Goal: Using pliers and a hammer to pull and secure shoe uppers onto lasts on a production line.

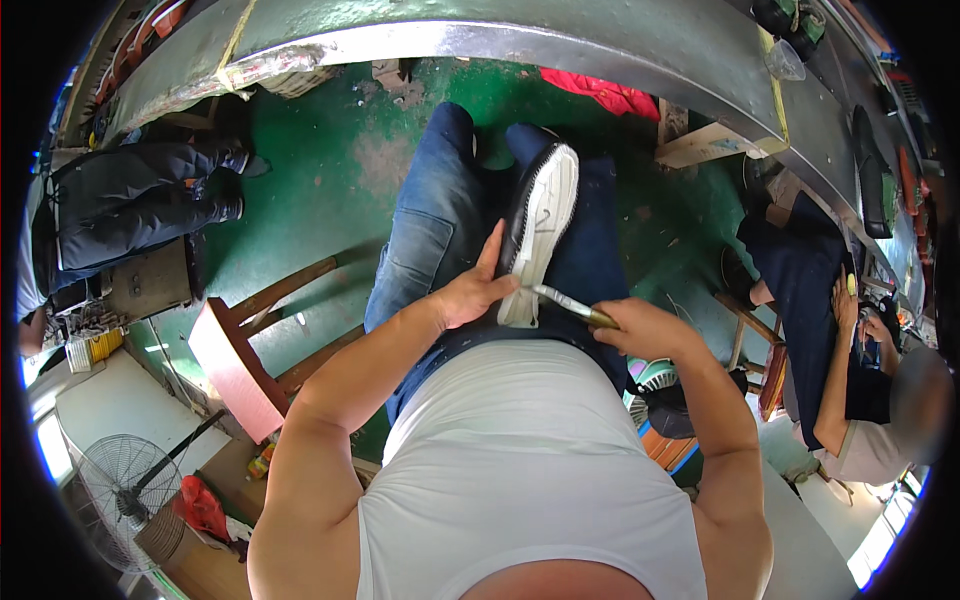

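Note:
A shoe (545, 215) with a dark upper lies sole up across my lap, its pale sole facing me and its toe pointing away. What looks like a curved thread or wire lies on the sole. My left hand (478, 295) grips the near part of the shoe, with the thumb on the sole's edge and a finger stretched along the dark side. My right hand (632, 328) is closed round the brownish handle of an awl-like tool (565, 302). Its silvery shaft points left, and the tip meets the sole beside my left thumb.
A long metal-topped bench (400, 42) curves across the far side. Wooden stools stand left (240, 360) and right (745, 325). A person in dark trousers (145, 205) is at left; another person sits at right (800, 310). Behind me on the left stands a fan (125, 495).

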Demonstrator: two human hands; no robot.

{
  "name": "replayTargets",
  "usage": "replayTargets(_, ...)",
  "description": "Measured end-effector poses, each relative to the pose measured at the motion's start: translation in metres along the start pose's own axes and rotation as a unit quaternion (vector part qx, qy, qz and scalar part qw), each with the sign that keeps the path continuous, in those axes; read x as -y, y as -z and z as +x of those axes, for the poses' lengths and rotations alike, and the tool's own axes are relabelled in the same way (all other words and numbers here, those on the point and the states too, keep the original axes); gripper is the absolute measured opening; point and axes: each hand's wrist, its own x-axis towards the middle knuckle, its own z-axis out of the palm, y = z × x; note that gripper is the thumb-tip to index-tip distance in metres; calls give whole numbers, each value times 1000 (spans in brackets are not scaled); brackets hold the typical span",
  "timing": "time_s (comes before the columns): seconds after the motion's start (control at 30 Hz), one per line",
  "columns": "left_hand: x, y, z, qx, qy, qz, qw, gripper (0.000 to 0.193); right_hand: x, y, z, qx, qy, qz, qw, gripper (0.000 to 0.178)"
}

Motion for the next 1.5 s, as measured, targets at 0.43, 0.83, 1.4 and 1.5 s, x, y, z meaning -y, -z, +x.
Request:
replayTargets(0.43,-67,-16,-57,-93,-52,-164,981,69,-48,-53,-8,-356,5,131,925,36)
replayTargets(0.83,-208,-48,57,113,-147,-363,913,72,49,42,-25,-545,229,-149,792,51)
replayTargets(1.4,-214,-82,47,3,-170,-368,914,75,87,87,27,-680,405,-103,602,93)
replayTargets(1.5,-210,-71,75,-251,-426,56,867,79,75,92,36,-605,434,-4,667,87)
